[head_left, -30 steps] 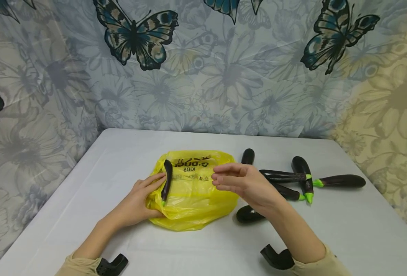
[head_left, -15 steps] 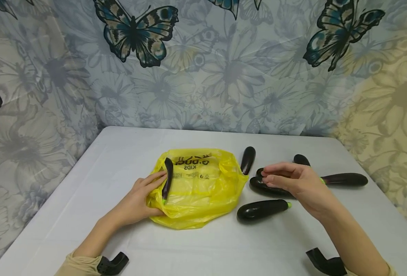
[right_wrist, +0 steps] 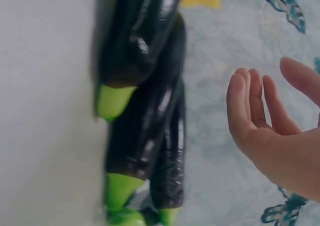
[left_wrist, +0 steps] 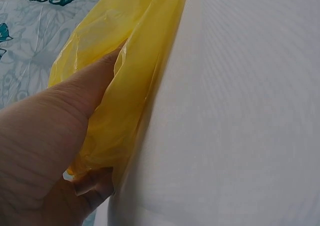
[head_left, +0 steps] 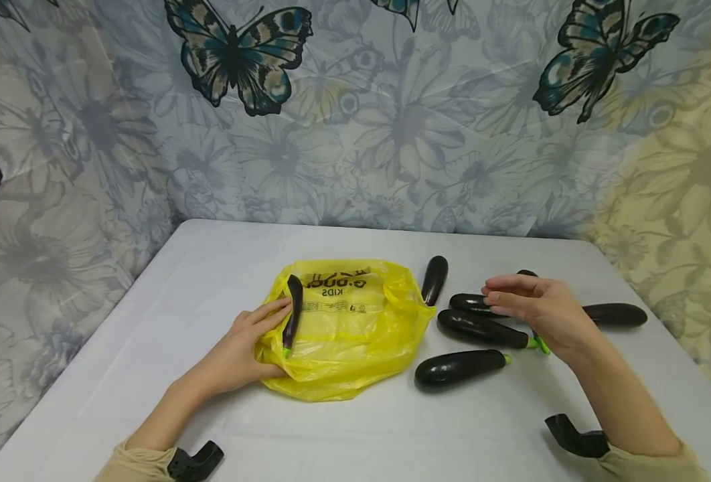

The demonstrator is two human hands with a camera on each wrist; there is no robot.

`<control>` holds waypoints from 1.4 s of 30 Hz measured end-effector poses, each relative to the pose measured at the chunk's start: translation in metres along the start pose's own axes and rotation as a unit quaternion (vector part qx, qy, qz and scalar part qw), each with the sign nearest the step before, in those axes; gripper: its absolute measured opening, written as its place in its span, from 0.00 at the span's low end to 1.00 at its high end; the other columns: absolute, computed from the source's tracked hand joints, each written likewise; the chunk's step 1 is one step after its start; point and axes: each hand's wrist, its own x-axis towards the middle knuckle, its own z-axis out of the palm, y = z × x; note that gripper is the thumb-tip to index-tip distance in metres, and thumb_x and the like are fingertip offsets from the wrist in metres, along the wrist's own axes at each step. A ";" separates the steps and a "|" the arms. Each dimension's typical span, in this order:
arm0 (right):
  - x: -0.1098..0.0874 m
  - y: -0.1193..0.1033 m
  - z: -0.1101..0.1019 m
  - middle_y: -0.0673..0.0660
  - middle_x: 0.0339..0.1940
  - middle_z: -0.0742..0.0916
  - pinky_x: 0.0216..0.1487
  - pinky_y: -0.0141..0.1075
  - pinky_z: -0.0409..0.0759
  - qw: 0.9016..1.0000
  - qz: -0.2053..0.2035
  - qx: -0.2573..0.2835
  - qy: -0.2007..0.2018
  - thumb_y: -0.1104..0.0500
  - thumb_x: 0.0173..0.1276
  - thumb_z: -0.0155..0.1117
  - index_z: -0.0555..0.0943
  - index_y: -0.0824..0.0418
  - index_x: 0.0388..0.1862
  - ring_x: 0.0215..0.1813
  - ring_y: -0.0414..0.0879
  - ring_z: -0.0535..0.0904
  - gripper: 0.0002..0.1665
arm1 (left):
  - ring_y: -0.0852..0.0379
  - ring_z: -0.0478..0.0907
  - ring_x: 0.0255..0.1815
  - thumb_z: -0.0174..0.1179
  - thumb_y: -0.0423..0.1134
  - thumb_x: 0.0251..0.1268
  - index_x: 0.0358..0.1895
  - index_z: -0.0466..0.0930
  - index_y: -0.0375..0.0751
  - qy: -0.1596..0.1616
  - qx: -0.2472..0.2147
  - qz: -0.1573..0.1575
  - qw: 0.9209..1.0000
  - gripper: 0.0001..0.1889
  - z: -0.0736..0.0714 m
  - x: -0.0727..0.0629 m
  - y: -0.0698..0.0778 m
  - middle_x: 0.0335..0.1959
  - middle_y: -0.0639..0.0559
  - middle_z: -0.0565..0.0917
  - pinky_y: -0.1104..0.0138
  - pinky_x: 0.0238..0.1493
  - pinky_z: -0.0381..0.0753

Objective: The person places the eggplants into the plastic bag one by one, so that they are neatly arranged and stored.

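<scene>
We log left hand fingers spread against the yellow bag, mid-frame. Right hand fingers are slightly parted, ungripped, above the eggplants we see right of centre on the white surface.

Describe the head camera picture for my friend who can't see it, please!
A person's left hand holds the side of a yellow plastic bag, where one dark eggplant shows beside the fingers. The right hand, empty, is over more eggplants on a white table. Behind is a flowery wall covering with butterflies.
</scene>
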 end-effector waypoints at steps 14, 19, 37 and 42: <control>-0.001 0.012 0.022 0.64 0.53 0.84 0.54 0.37 0.79 0.997 0.029 -0.076 -0.017 0.62 0.65 0.71 0.77 0.75 0.57 0.52 0.52 0.82 0.26 | 0.49 0.60 0.62 0.79 0.50 0.44 0.77 0.60 0.49 -0.003 -0.006 -0.007 1.000 0.53 -0.002 0.000 0.004 0.78 0.60 0.53 0.49 0.57 0.69; -0.016 0.016 0.033 0.61 0.53 0.84 0.54 0.39 0.80 0.997 0.043 -0.054 0.019 0.61 0.65 0.70 0.78 0.73 0.57 0.52 0.52 0.82 0.25 | 0.50 0.60 0.62 0.79 0.49 0.44 0.77 0.60 0.48 -0.002 -0.011 -0.006 1.000 0.53 0.001 -0.001 0.003 0.78 0.60 0.53 0.49 0.57 0.69; -0.058 0.043 0.026 0.52 0.44 0.87 0.47 0.41 0.83 0.983 0.129 -0.073 0.109 0.60 0.62 0.72 0.81 0.71 0.53 0.44 0.41 0.82 0.22 | 0.49 0.60 0.62 0.79 0.48 0.44 0.77 0.60 0.47 -0.001 -0.001 0.003 1.000 0.53 -0.002 0.001 0.004 0.78 0.60 0.53 0.50 0.56 0.70; -0.051 0.044 0.027 0.55 0.45 0.87 0.49 0.40 0.82 0.983 0.142 -0.059 0.097 0.61 0.63 0.72 0.77 0.74 0.56 0.45 0.45 0.83 0.27 | 0.49 0.60 0.62 0.79 0.48 0.44 0.77 0.60 0.47 0.000 -0.003 0.006 1.000 0.53 -0.002 0.000 0.003 0.78 0.60 0.54 0.50 0.57 0.70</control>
